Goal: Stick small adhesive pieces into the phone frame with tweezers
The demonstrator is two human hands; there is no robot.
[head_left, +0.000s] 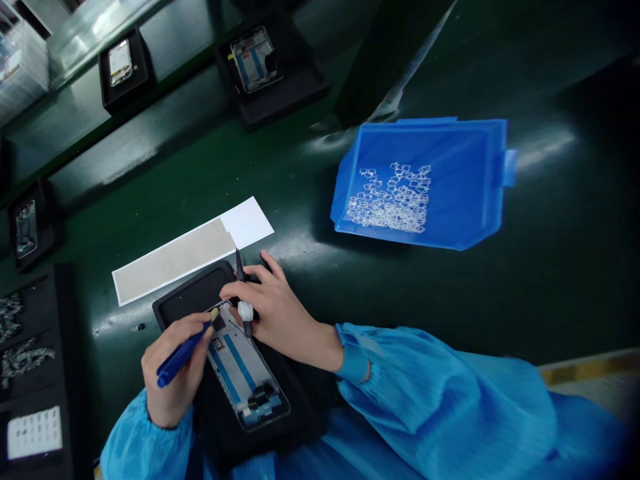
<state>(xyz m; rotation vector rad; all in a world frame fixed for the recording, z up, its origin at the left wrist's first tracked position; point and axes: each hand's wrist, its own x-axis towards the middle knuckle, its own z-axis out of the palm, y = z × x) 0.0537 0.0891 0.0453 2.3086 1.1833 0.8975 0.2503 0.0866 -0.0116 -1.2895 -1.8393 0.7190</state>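
Observation:
My left hand (176, 388) is closed round a blue pen-like tool (181, 356), its pale yellow tip at the upper end of a phone frame (254, 357). The frame is silver with two blue strips and dark parts at its lower end, and lies in a black tray (193, 293). Black tweezers (240, 268) with a white wrap sit in the fingers of my right hand (286, 319). Their pointed end faces away from the phone frame. The right fingertips are by the frame's upper edge; whether they touch it I cannot tell.
Beyond the tray lies a white-edged beige sheet (175, 260). A blue bin (457, 180) with many small white frame-shaped pieces stands at right. Black trays with phone parts (253, 60) stand farther back. A dark box (33, 373) with small parts is at left.

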